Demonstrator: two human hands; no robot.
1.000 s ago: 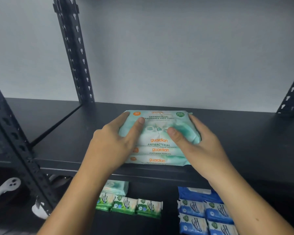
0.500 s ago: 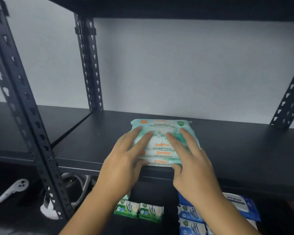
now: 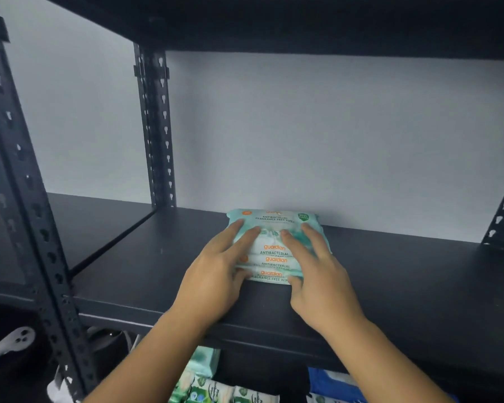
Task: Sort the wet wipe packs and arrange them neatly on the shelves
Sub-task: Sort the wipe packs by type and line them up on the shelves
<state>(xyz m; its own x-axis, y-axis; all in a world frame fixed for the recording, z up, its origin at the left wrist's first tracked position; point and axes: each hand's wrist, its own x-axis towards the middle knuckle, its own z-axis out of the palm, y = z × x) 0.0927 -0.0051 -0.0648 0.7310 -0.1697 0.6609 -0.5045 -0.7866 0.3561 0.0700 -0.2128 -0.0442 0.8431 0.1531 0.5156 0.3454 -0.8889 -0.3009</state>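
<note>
Head view: stack of wet wipe packs [image 3: 275, 257], flat on black shelf [image 3: 405, 274] near back wall [image 3: 332, 141], beneath straight, spread fingers of left hand [image 3: 216, 274] and right hand [image 3: 322, 282], thumbs against front edge, neither hand clenched.

The black shelf [image 3: 405, 280] runs to the right from the rear post [image 3: 157, 126], and its matte board meets the pale wall [image 3: 332, 141] at the back. One stack of mint-green wet wipe packs [image 3: 275, 258] lies flat on it, right of the post. Its far end is close to the wall, and its orange-lettered near ends step down toward the front lip. Left of the post, a second black board [image 3: 93, 225] sits at the same height, and a dark seam divides the two.
</note>
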